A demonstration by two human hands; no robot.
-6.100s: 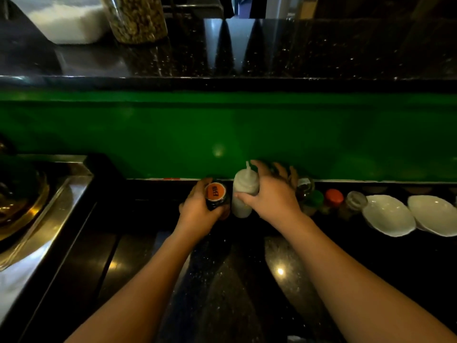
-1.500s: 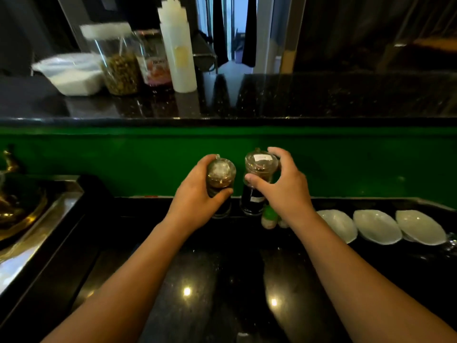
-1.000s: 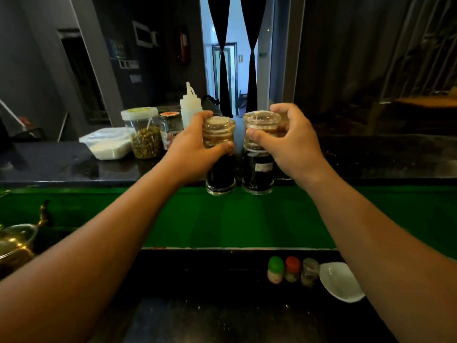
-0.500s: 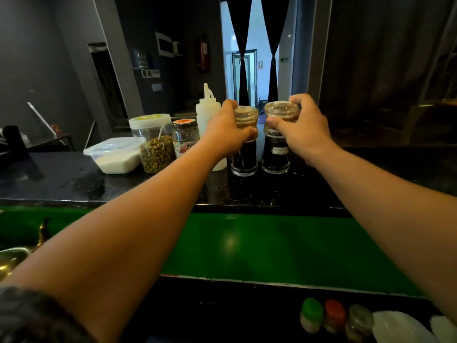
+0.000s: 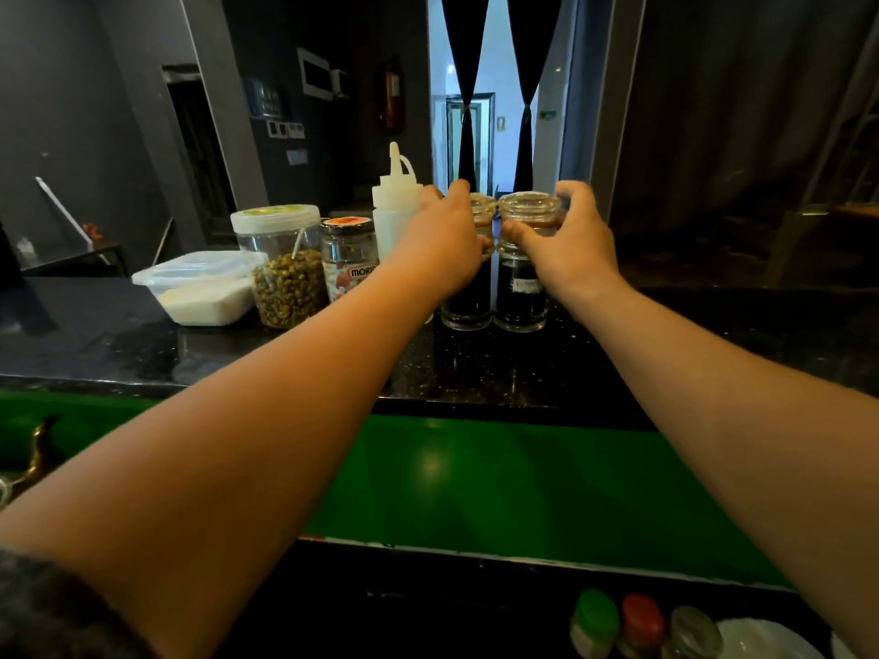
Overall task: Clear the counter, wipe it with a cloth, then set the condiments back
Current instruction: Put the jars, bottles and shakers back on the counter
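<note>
Glass is filling both hands. The left hand (image 5: 442,244) is gripping the upper part of the first grinder jar (image 5: 468,302), with its fingers curled round the cap. The right hand (image 5: 566,244) is grasping the clear cap of the second grinder jar (image 5: 523,297), with the thumb on the near side and the fingers wrapping over the far side. Both jars are holding dark contents and standing upright side by side, so close that I cannot tell whether they are touching. Their bases are sitting on the black stone ledge (image 5: 475,373) directly under the two hands.

Just left of the left hand, partly behind its knuckles, a white squeeze bottle (image 5: 395,202) is standing. Further left along the ledge an orange-lidded jar (image 5: 347,254) is sitting, then a clear plastic jar of greenish-brown seeds (image 5: 285,278) with a white lid, then a lidded plastic tub (image 5: 204,290) holding something white.

Beneath both outstretched forearms a green panel (image 5: 475,478) is running down from the ledge to the lower counter (image 5: 380,611). Down there, well below the right hand and closer to the person, three small shakers are standing in a tight row: a green-capped shaker (image 5: 594,620), a red-capped shaker (image 5: 637,623) and a clear-capped shaker (image 5: 692,634). A white dish (image 5: 766,639) is lying just to their right.
</note>
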